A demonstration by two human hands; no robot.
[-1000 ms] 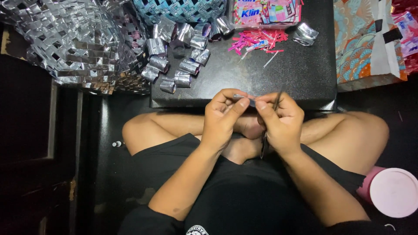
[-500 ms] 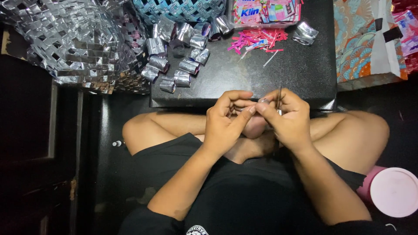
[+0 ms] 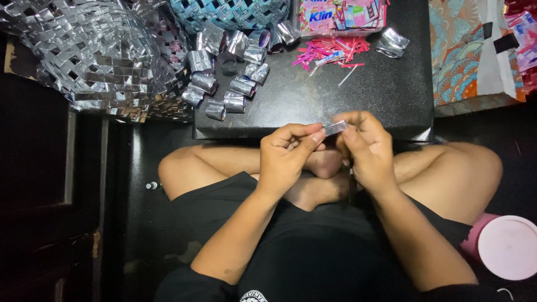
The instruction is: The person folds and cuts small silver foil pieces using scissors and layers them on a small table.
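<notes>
I sit cross-legged behind a low black table. Both hands meet over its near edge, pinching a small folded silver foil strip between thumbs and fingertips. My left hand grips its left end and my right hand grips its right end. Several folded silver foil pieces lie in a loose row on the table's left half. A little heap of pink wrapper scraps lies further back.
A woven silver foil mat spreads at the upper left. A blue woven basket and a tray of colourful wrappers stand at the back. A patterned bag is at right, a pink lidded container by my right knee.
My hands have lifted slightly toward the table edge and turned the foil strip, which now shows flat between my fingertips.
</notes>
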